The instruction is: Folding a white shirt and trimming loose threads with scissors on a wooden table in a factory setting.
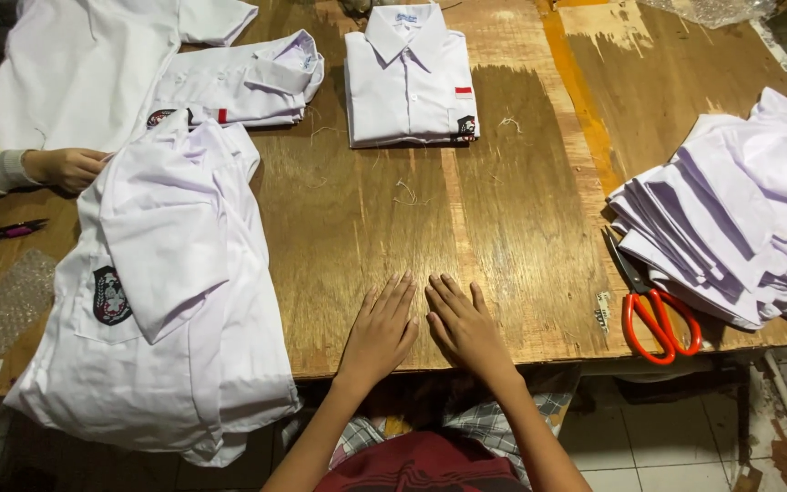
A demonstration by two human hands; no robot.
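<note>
- Left hand [383,326] and right hand [463,323] lying flat, fingers spread, gripping nothing, on brown plywood surface [503,219].
- Folded white collared shirt [409,77] sitting beyond both hands.
- Orange-handled scissors [653,310] lying right of them.

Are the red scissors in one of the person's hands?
No, the red scissors lie on the wooden table beside the stack of white cloth, while the left hand and right hand rest flat and empty.

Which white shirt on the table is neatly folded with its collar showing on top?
The folded shirt at the far centre; the others lie spread or stacked.
</note>
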